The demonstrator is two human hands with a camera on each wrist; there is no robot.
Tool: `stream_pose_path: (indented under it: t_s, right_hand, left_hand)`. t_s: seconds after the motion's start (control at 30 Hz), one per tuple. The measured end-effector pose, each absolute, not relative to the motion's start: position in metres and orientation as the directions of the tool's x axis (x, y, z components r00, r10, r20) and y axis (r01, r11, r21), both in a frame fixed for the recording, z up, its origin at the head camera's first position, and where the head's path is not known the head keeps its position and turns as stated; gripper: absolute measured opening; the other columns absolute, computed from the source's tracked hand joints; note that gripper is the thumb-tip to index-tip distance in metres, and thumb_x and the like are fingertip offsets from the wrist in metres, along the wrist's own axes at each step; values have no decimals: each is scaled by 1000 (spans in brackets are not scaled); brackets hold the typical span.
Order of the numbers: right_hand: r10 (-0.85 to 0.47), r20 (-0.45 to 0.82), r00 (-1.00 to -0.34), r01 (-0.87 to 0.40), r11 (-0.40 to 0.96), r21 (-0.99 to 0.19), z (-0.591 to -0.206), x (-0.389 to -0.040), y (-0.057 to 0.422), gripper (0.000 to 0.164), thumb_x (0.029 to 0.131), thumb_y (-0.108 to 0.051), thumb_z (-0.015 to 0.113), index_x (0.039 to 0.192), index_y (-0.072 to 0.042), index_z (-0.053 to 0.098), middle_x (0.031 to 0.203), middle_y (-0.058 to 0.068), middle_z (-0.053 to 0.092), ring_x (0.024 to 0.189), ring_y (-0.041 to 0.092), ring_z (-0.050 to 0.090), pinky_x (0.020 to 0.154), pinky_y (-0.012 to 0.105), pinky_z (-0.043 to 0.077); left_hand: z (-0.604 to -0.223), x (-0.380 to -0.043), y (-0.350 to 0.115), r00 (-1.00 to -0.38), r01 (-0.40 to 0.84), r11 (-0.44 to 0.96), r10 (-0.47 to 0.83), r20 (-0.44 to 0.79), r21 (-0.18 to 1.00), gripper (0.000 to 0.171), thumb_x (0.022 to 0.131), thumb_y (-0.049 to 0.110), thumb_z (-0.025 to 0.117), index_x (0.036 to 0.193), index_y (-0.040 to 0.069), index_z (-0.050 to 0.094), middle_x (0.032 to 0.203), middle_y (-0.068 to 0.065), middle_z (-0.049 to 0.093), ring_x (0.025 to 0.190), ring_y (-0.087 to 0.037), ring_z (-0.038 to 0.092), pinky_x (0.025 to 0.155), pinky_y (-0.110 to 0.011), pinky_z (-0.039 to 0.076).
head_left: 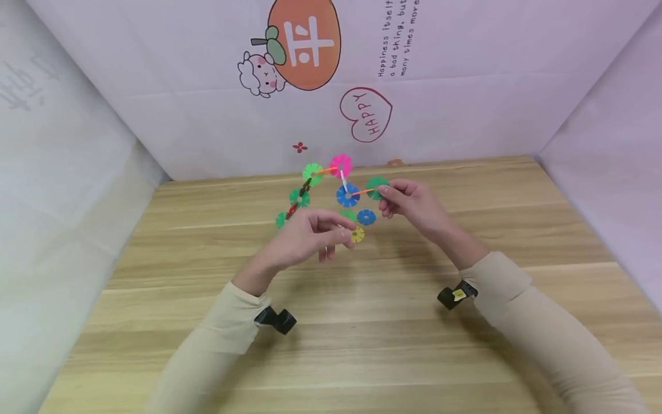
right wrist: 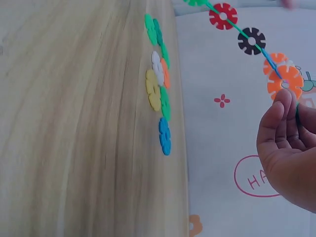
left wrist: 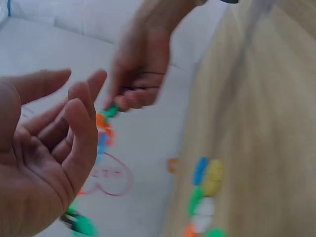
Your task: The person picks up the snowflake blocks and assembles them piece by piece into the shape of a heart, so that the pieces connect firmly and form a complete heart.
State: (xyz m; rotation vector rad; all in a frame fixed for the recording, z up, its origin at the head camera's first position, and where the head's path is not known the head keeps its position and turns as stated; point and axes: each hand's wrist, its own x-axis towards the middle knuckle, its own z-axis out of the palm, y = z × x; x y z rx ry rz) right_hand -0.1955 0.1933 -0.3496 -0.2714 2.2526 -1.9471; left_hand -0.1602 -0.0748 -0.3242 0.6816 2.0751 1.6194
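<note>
My right hand (head_left: 416,208) pinches a green notched plastic disc (head_left: 376,185) between thumb and fingers. This disc ends a chain of interlocked discs held up off the table, with a blue disc (head_left: 348,195), a pink disc (head_left: 341,167) and a light green disc (head_left: 312,173) along it. Red (right wrist: 223,16) and black discs (right wrist: 252,41) show in the right wrist view. My left hand (head_left: 310,233) hovers beside the chain, fingers loosely bent and thumb apart, holding nothing in the left wrist view. In the head view it hides part of the chain's left end.
Loose discs lie on the wooden table (head_left: 331,345) towards its back edge, among them a yellow one (right wrist: 152,90), a blue one (right wrist: 165,136) and a white one (right wrist: 157,68). A white printed sheet (head_left: 465,103) stands behind, with white side walls left and right.
</note>
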Motion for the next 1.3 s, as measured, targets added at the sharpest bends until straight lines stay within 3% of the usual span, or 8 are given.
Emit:
stream_pose_path:
  t_s: [0.13,0.23,0.4,0.6,0.83,1.07,1.17,1.3]
  right_hand:
    - [-249,-18,-968,-24,163,-986,-345,-197,194,27,110,-19,57,109,7,64,78,-2,64,72,9,61,74,23,58]
    - [-254,-29,-967,-17,175,-984,-343,-197,195,28,109,-18,57,111,8,66,76,-2,64,70,8,60,71,22,57]
    - [-276,-46,-960,-17,223,-975,-340,-197,194,31,108,-21,60,112,9,69,75,-1,65,68,9,59,67,21,55]
    - [-324,-78,-943,-10,262,-965,-339,-198,186,31,108,-21,60,111,9,71,74,0,63,66,12,58,64,22,54]
    - [-348,-90,-933,-3,258,-966,-337,-197,175,30,108,-22,62,111,5,73,73,2,64,63,12,59,63,24,55]
    - [-348,-66,-935,-3,193,-981,-343,-201,168,37,110,-26,57,104,8,70,74,4,69,64,13,63,64,27,59]
    - [-331,-72,-941,-9,237,-972,-350,-208,172,42,111,-29,53,107,10,68,80,6,70,67,13,64,69,30,61]
    - [-329,-88,-940,-46,378,-925,-367,-223,183,36,109,-22,59,113,12,69,84,9,69,71,14,64,69,30,60]
  left_hand:
    - [-291,-165,-82,-795,304,212,594,125,929,19,99,10,71,115,1,76,94,-13,76,74,-29,64,60,-28,51]
    - [-277,-176,-85,-820,350,287,554,143,892,19,98,14,74,113,2,77,97,-11,76,87,-30,66,68,-27,51]
    - [-282,-196,-81,-844,338,384,527,97,859,21,98,15,75,117,5,77,106,-10,75,99,-24,66,77,-31,52]
    - [-302,-207,-64,-824,231,440,562,-66,868,29,100,21,73,124,6,74,115,-7,74,107,-24,68,93,-36,57]
    - [-320,-207,-56,-843,95,405,518,-143,909,22,101,19,72,116,3,77,103,-10,77,100,-34,70,84,-33,59]
    - [-332,-207,-59,-878,-9,319,452,-160,948,22,101,15,71,115,-1,76,96,-9,76,80,-18,69,76,-28,59]
    - [-334,-209,-64,-880,-26,292,447,-160,956,22,101,14,71,114,-3,75,92,-6,75,73,-16,68,73,-27,59]
    - [-336,-209,-71,-883,-50,272,437,-170,961,22,101,15,71,113,-3,75,88,-1,74,73,-15,66,70,-24,57]
